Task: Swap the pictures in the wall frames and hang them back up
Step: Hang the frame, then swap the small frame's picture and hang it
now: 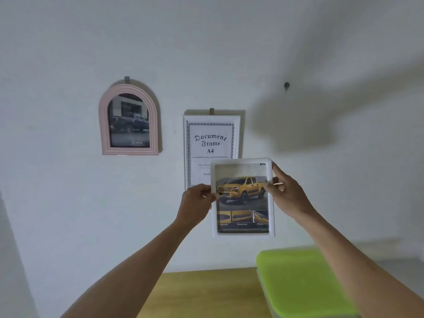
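I hold a white rectangular frame (242, 235) with a yellow pickup picture upright in front of the wall. My left hand (195, 200) grips its left edge and my right hand (288, 191) grips its right edge near the top. Behind it hangs a white frame (212, 138) that reads "Document Frame A4", partly covered at its lower right. Further left hangs a pink arched frame (128, 120) with a dark pickup picture. A bare dark wall hook (286, 85) sits up and to the right of the held frame.
A wooden tabletop (206, 292) lies below against the wall. A lime-green lidded box (302, 283) stands on its right side, under my right forearm. Small hooks hold the two hung frames.
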